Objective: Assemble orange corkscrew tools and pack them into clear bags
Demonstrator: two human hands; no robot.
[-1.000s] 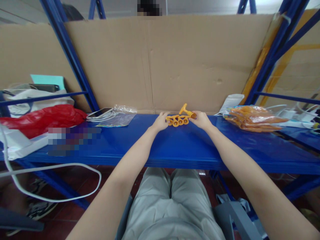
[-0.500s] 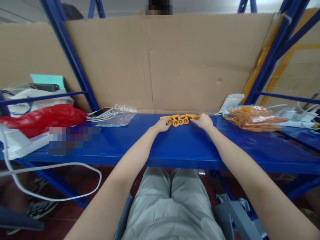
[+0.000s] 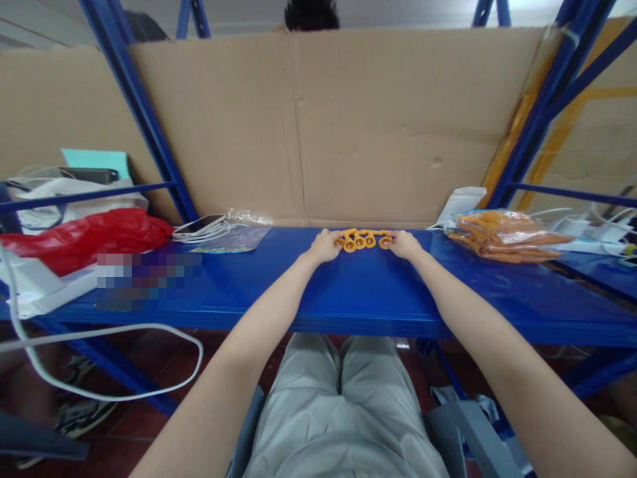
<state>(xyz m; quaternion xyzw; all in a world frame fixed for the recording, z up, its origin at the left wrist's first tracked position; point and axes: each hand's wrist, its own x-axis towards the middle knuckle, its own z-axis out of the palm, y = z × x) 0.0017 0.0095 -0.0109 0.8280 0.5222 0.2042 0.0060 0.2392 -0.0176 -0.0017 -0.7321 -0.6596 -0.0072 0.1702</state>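
Observation:
A row of small yellow ring-ended pieces (image 3: 359,243) lies at the back of the blue shelf, their round ends facing me. Each ring has a darker centre; their exact kind is too small to make out. At the row's left end, my left hand (image 3: 325,246) has its fingers closed on the leftmost piece (image 3: 339,243). My right hand (image 3: 405,246) pinches another yellow piece (image 3: 385,243) at the right, with a small gap between its ring and the rest. Both hands partly cover the pieces they hold.
Orange items in clear plastic bags (image 3: 502,236) are piled on the right. Toward the left lie a phone with a white cable (image 3: 202,226), a clear plastic bag (image 3: 243,232) and a red plastic bag (image 3: 94,236). A cardboard panel (image 3: 348,126) stands behind the blue shelf (image 3: 368,285).
My right hand has shifted slightly, and the ring of its yellow piece now faces me. My left hand now covers the yellow stem that stuck out at the row's left end.

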